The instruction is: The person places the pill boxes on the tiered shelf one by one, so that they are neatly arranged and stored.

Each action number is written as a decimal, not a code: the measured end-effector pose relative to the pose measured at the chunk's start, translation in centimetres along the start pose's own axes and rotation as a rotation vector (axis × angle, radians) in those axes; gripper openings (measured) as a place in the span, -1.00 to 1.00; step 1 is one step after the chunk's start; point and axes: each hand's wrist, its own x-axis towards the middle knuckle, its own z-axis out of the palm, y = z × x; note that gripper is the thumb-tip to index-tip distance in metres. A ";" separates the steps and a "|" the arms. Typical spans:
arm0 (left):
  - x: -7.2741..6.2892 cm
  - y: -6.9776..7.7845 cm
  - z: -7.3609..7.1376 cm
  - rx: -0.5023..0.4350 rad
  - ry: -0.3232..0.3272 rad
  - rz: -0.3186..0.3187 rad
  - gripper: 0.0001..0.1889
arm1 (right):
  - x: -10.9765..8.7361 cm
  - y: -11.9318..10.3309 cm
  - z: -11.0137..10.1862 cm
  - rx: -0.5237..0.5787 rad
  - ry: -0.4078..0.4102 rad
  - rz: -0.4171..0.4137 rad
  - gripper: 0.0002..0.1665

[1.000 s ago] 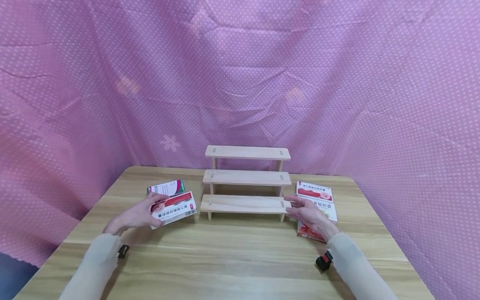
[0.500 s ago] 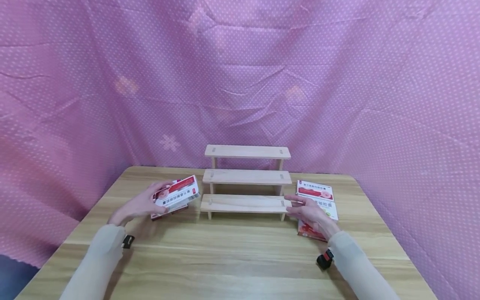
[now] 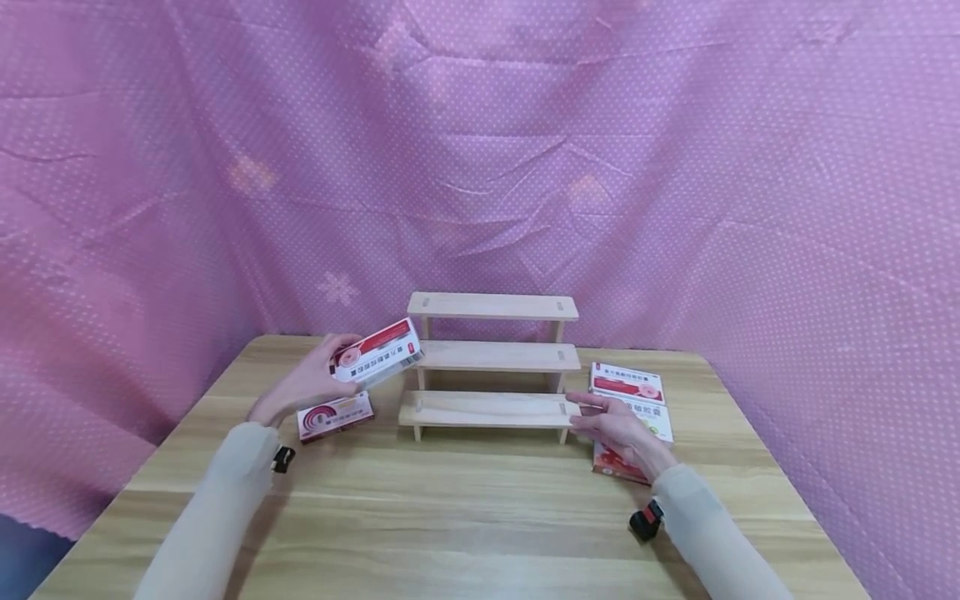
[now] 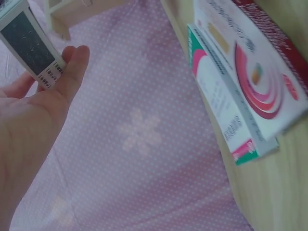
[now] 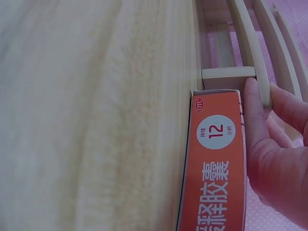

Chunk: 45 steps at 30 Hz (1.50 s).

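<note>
A white and red medicine box (image 3: 378,354) is raised over the left side of the table in my left hand (image 3: 311,382), which grips it by its left end. One corner of the box overlaps the left end of the middle step in the head view. The left wrist view shows the box's barcoded end (image 4: 31,41) between thumb and fingers. My right hand (image 3: 622,435) pinches the right end of the lowest step of a three-step wooden stand (image 3: 487,408). In the right wrist view its fingers (image 5: 260,125) lie on both faces of that board (image 5: 248,36).
Below the left hand lies a white box with maroon edge and pink rings (image 3: 335,416); a green and pink box (image 4: 224,94) lies beside it. Right of the stand lie a red and white box (image 3: 628,383), a white box (image 3: 651,418) and an orange-red box (image 5: 214,159). A pink curtain (image 3: 495,167) hangs behind.
My left hand has lifted the white and red box up and to the right, toward the stand, uncovering the ringed box below. My right hand stays at the lowest step.
</note>
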 end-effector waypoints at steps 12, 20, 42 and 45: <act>4.7 3.0 1.1 0.002 0.085 0.063 -0.08 | 0.4 -0.8 0.1 -0.019 0.013 -0.002 -0.38; 7.1 5.5 2.8 0.012 0.095 0.084 -0.09 | 0.2 -0.8 0.2 -0.018 -0.011 -0.011 -0.38; 12.4 8.1 5.4 0.059 0.102 0.147 -0.09 | -0.2 -0.1 0.1 0.022 0.013 0.010 -0.37; 12.9 8.6 5.8 0.056 0.100 0.139 -0.05 | -0.2 0.0 -0.1 0.022 -0.007 0.007 -0.35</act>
